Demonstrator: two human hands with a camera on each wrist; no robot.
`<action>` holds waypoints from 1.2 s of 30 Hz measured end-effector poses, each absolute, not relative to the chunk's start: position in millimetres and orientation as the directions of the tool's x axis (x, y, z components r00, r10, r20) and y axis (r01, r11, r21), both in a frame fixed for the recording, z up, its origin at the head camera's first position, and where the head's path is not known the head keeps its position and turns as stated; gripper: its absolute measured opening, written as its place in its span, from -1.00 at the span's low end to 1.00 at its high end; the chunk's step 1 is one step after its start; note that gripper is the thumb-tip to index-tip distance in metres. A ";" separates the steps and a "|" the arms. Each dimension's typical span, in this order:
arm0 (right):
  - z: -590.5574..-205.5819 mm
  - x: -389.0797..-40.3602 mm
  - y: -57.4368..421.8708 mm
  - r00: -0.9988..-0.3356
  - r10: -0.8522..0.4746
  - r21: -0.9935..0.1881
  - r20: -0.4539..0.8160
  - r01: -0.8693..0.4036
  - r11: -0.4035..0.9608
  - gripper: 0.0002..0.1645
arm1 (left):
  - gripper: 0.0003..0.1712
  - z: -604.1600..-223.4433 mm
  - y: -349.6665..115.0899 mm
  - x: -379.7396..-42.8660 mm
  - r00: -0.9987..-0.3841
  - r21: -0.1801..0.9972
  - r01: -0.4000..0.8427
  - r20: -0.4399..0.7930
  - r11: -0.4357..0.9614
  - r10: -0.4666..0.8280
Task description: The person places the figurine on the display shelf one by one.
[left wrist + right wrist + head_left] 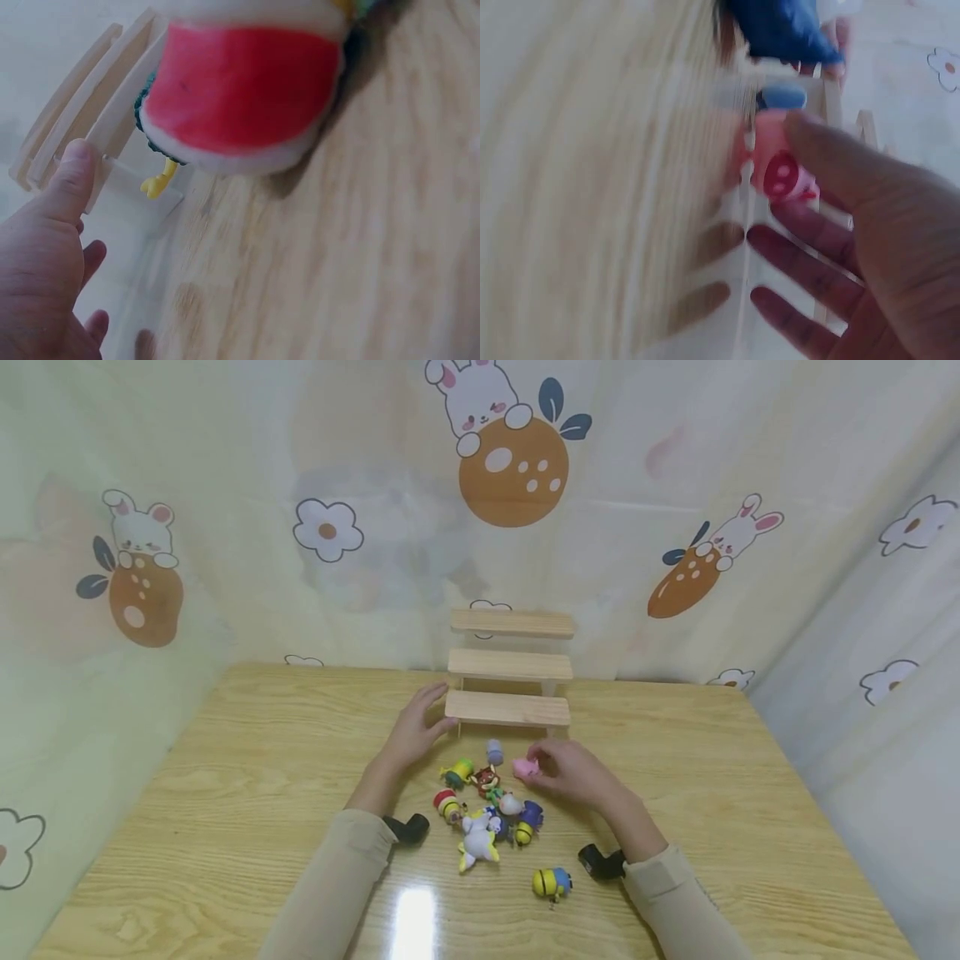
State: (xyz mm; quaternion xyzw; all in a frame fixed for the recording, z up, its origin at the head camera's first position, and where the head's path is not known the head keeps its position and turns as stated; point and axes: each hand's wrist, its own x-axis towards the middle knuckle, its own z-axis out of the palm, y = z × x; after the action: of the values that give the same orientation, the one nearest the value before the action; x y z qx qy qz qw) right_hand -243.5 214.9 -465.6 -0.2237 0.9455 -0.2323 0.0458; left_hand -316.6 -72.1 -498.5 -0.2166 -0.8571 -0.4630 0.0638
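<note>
My right hand (pixel 576 770) pinches a small pink pig figure (pixel 524 768) between thumb and fingers, low over the table; its dark pink snout (pixel 781 174) shows in the right wrist view. My left hand (pixel 411 731) is at the left end of a three-step wooden display rack (pixel 508 708), thumb and fingers extended and holding nothing. Between the hands lies a cluster of toy figures: a grey one (pixel 494 752), a brown fox (pixel 487 779), a green-and-yellow one (pixel 457 773), a red-capped one (pixel 448 806) and a white one with yellow tips (pixel 478 839).
A purple-and-yellow figure (pixel 529 820) lies on the cluster's right side. Nearer the front, a yellow-and-blue minion figure (pixel 552 882) lies apart. Behind the rack hangs a curtain (pixel 390 602) printed with rabbits. All stand on a wood-grain table (pixel 247 777).
</note>
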 end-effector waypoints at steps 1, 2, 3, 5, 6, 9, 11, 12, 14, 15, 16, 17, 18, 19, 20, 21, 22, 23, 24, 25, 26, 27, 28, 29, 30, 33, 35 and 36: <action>-465.7 -242.9 213.8 -0.901 -0.434 -0.456 0.013 -0.391 0.800 -0.66 | -0.25 -499.0 -71.8 -316.8 -0.898 0.766 0.430 0.310 0.478 0.312; -465.3 -242.0 212.4 -0.907 -0.421 -0.456 0.009 -0.379 0.805 -0.67 | -0.25 -499.3 -71.7 -316.8 -0.899 0.766 0.429 0.309 0.479 0.312; -465.2 -241.1 211.2 -0.912 -0.410 -0.454 0.005 -0.367 0.812 -0.68 | -0.25 -499.6 -71.7 -316.8 -0.899 0.766 0.428 0.307 0.481 0.311; -465.0 -239.5 208.6 -0.920 -0.391 -0.444 0.003 -0.352 0.824 -0.71 | -0.25 -500.3 -71.5 -316.8 -0.902 0.766 0.423 0.304 0.484 0.307; -465.2 -238.8 207.4 -0.924 -0.382 -0.438 0.002 -0.344 0.831 -0.71 | -0.25 -500.7 -71.5 -316.8 -0.904 0.766 0.419 0.300 0.487 0.305; -465.6 -238.0 204.4 -0.931 -0.366 -0.390 0.004 -0.339 0.856 -0.64 | -0.23 -500.3 -71.8 -316.9 -0.908 0.767 0.410 0.293 0.494 0.299; -465.9 -237.7 203.3 -0.929 -0.371 -0.346 0.011 -0.352 0.870 -0.53 | -0.22 -500.3 -71.9 -317.0 -0.910 0.767 0.406 0.289 0.497 0.296; -465.8 -237.6 203.1 -0.926 -0.376 -0.316 0.020 -0.363 0.876 -0.44 | -0.22 -500.3 -71.8 -317.0 -0.911 0.768 0.405 0.289 0.496 0.295; -465.1 -237.3 203.6 -0.913 -0.406 -0.272 0.042 -0.401 0.875 -0.27 | -0.21 -499.9 -72.0 -316.8 -0.911 0.770 0.404 0.290 0.493 0.293; -464.4 -237.2 204.1 -0.904 -0.425 -0.256 0.053 -0.423 0.869 -0.21 | -0.21 -499.8 -72.0 -316.7 -0.910 0.769 0.406 0.292 0.494 0.293; -463.8 -237.0 205.0 -0.893 -0.446 -0.244 0.064 -0.448 0.860 -0.15 | -0.21 -499.5 -72.0 -316.6 -0.910 0.770 0.405 0.291 0.493 0.293; -463.3 -236.9 206.0 -0.880 -0.470 -0.241 0.073 -0.473 0.847 -0.12 | -0.21 -499.4 -71.9 -316.5 -0.910 0.772 0.406 0.292 0.490 0.295; -462.6 -236.6 207.0 -0.865 -0.495 -0.245 0.078 -0.498 0.832 -0.10 | -0.22 -499.3 -71.9 -316.4 -0.909 0.771 0.408 0.293 0.490 0.296; -462.3 -236.5 208.0 -0.850 -0.522 -0.256 0.077 -0.522 0.813 -0.10 | -0.22 -499.1 -71.9 -316.1 -0.909 0.770 0.407 0.290 0.491 0.298; -462.2 -236.4 209.1 -0.836 -0.545 -0.271 0.070 -0.541 0.796 -0.12 | -0.22 -499.0 -71.8 -315.8 -0.910 0.771 0.406 0.288 0.490 0.300; -462.3 -236.4 210.1 -0.821 -0.568 -0.283 0.065 -0.561 0.778 -0.15 | -0.22 -498.8 -71.7 -315.5 -0.910 0.772 0.405 0.285 0.490 0.302; -462.7 -236.4 210.8 -0.807 -0.588 -0.298 0.057 -0.576 0.762 -0.18 | -0.22 -498.8 -71.5 -315.2 -0.911 0.774 0.401 0.280 0.490 0.303; -463.3 -236.6 211.5 -0.794 -0.606 -0.311 0.051 -0.589 0.746 -0.22 | -0.22 -498.8 -71.4 -315.0 -0.912 0.774 0.399 0.277 0.492 0.304; -464.1 -236.9 211.9 -0.785 -0.618 -0.318 0.045 -0.597 0.736 -0.25 | -0.22 -498.5 -71.3 -314.6 -0.912 0.773 0.398 0.275 0.493 0.305; -464.9 -237.4 212.2 -0.780 -0.624 -0.323 0.042 -0.602 0.731 -0.29 | -0.22 -498.4 -71.2 -314.3 -0.912 0.774 0.397 0.273 0.494 0.306; -465.6 -237.8 212.3 -0.778 -0.627 -0.326 0.042 -0.603 0.728 -0.33 | -0.23 -498.4 -71.2 -314.2 -0.911 0.772 0.399 0.274 0.495 0.308; -466.3 -238.3 212.2 -0.777 -0.628 -0.324 0.049 -0.607 0.726 -0.36 | -0.23 -498.3 -71.1 -314.0 -0.910 0.771 0.402 0.276 0.495 0.310; -466.8 -238.6 212.1 -0.779 -0.624 -0.324 0.055 -0.605 0.727 -0.38 | -0.23 -498.4 -71.1 -314.0 -0.910 0.770 0.402 0.275 0.495 0.311; -467.0 -238.8 211.8 -0.784 -0.618 -0.327 0.059 -0.600 0.730 -0.40 | -0.24 -498.4 -71.1 -314.0 -0.908 0.770 0.405 0.278 0.493 0.313; -467.1 -239.0 211.5 -0.790 -0.610 -0.330 0.061 -0.593 0.735 -0.41 | -0.24 -498.3 -71.1 -314.0 -0.907 0.770 0.407 0.279 0.491 0.315; -466.2 -238.8 210.9 -0.803 -0.592 -0.334 0.063 -0.576 0.746 -0.42 | -0.25 -498.4 -71.4 -314.3 -0.908 0.770 0.405 0.274 0.494 0.317; -464.8 -238.6 210.5 -0.812 -0.581 -0.346 0.049 -0.560 0.753 -0.42 | -0.25 -498.5 -71.7 -314.7 -0.910 0.768 0.401 0.269 0.500 0.316; -464.2 -238.5 210.3 -0.816 -0.576 -0.348 0.043 -0.553 0.757 -0.42 | -0.25 -498.5 -71.9 -314.9 -0.910 0.767 0.400 0.268 0.502 0.317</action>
State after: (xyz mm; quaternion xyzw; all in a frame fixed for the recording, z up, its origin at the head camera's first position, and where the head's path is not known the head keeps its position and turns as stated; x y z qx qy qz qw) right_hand -238.5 210.3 -464.2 -0.3014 0.9367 -0.1751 0.0331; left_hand -314.9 -71.9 -498.5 -0.2072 -0.8654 -0.4540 0.0459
